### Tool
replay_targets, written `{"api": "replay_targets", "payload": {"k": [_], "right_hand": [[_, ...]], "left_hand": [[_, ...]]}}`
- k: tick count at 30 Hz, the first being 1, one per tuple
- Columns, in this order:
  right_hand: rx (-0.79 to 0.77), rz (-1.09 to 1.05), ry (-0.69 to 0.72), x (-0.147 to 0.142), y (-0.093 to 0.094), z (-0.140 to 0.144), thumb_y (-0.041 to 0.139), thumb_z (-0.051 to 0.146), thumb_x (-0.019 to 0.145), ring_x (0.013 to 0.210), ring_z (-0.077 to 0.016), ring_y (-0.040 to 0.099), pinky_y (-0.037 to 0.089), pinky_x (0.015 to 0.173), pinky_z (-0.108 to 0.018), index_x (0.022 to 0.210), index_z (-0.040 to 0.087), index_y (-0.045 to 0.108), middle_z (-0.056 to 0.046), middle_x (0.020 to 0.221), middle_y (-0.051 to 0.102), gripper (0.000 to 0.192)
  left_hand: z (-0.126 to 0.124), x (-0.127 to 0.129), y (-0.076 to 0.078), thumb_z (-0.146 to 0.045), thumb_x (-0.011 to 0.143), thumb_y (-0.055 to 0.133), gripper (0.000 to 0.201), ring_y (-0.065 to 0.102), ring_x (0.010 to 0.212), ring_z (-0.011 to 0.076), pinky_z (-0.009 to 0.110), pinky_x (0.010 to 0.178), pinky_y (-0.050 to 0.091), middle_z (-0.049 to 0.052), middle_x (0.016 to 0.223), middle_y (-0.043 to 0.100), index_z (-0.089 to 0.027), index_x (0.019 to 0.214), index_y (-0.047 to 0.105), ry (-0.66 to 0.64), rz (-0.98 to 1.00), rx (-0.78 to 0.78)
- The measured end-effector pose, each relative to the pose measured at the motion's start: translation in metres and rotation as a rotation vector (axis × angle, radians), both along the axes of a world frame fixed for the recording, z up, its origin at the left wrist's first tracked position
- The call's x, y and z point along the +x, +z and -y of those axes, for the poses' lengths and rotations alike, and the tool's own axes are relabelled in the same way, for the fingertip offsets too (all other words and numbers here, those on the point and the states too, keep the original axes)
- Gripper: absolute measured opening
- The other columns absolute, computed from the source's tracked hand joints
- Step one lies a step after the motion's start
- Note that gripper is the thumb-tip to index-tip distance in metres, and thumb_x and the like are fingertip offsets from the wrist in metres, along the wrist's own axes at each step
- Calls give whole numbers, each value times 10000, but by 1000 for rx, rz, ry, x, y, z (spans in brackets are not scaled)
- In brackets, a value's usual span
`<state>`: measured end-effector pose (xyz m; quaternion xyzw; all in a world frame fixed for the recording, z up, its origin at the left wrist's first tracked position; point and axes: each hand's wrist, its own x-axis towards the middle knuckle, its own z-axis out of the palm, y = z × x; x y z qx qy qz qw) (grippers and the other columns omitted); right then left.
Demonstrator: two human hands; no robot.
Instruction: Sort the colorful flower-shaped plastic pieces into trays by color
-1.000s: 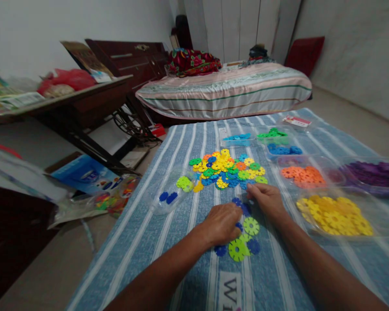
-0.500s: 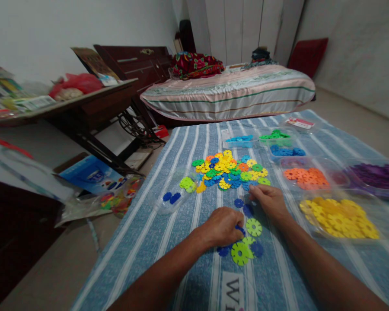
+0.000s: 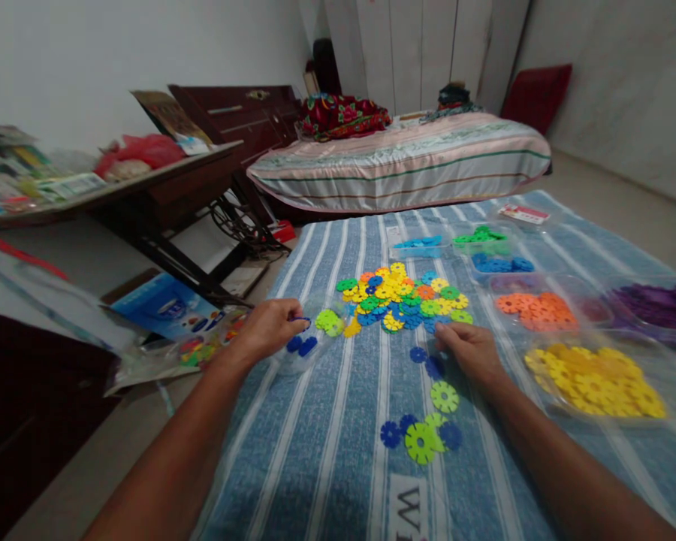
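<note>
Head view: the left hand (image 3: pixel 270 327), at centre-left of the frame, pinches a dark blue disc (image 3: pixel 300 321) over a clear container (image 3: pixel 296 359) holding more blue pieces; most of the disc is hidden by fingertips. The right hand (image 3: pixel 469 352) rests curled on the striped cloth (image 3: pixel 327 451), and whether it holds anything cannot be told. A mixed pile of discs (image 3: pixel 402 297) lies just above both.

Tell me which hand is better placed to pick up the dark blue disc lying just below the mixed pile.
Right, probably. The right hand rests on the cloth with its fingers right beside the dark blue disc. The left hand is off at the clear container, pinching a blue piece.
</note>
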<state>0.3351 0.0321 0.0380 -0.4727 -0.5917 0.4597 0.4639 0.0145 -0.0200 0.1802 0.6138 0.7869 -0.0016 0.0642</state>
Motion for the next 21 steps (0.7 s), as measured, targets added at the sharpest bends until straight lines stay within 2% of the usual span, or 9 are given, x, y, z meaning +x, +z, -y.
{"api": "replay_targets", "payload": {"k": [3,8,14,21], "right_hand": [[4,6,0,0,1,0,625,831,713,494,-175,510,404,515,-328,481,205,650,-42,491,585,667],[-6,-3,4,0,-1,0,634,803,734,502,-168,514,397,524,-317,481,203,640,-42,504,586,651],[-6,-1,7,0,-2,-1,631,774,758,513,-173,512,396,538,-328,489,208,640,-38,509,586,626],[-4,-1,12,0,-4,-1,631,740,786,502,-159,496,387,528,-316,501,202,646,-31,499,579,609]], "left_hand": [[-2,-21,-12,-317,769,625,143,589,717,147,246,618,372,-20,661,628,-210,674,611,27,-98,-81],[-8,-29,-27,-270,731,667,90,624,767,154,238,606,354,-13,722,671,-218,671,625,64,-208,-266],[-18,-20,-29,-262,723,652,75,663,859,198,263,605,372,37,869,731,-227,769,700,-16,-296,-447],[-16,-4,-26,-267,701,667,188,684,893,224,274,637,420,70,937,754,-208,860,746,-7,-298,-576]]}}
